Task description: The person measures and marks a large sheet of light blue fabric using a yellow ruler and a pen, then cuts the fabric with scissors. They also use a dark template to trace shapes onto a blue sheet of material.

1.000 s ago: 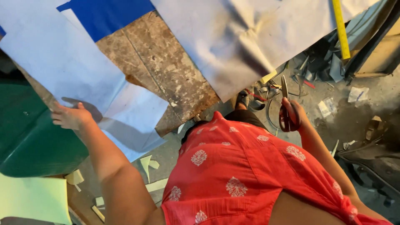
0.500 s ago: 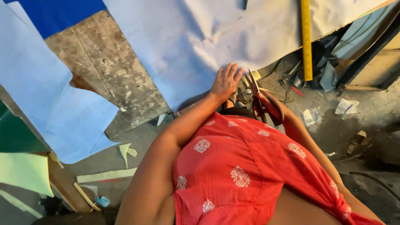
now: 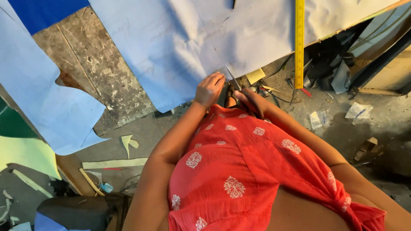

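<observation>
My left hand [image 3: 209, 88] grips the near edge of a large pale blue sheet of fabric [image 3: 184, 38] spread over a worn wooden table [image 3: 92, 72]. My right hand [image 3: 250, 99] holds scissors [image 3: 232, 78] just to its right; the blades point up into the sheet's edge. My red patterned garment [image 3: 239, 171] fills the lower middle.
A yellow ruler [image 3: 299, 42] lies on the sheet at the upper right. A second pale blue cut piece [image 3: 47, 107] hangs at the left, with a bright blue sheet [image 3: 43, 13] behind. Paper scraps, wires and a plastic bag [image 3: 359, 111] litter the floor.
My left hand left the cut piece at the far left and came to the big sheet's near edge. The scissors rose from beside my body to that edge.
</observation>
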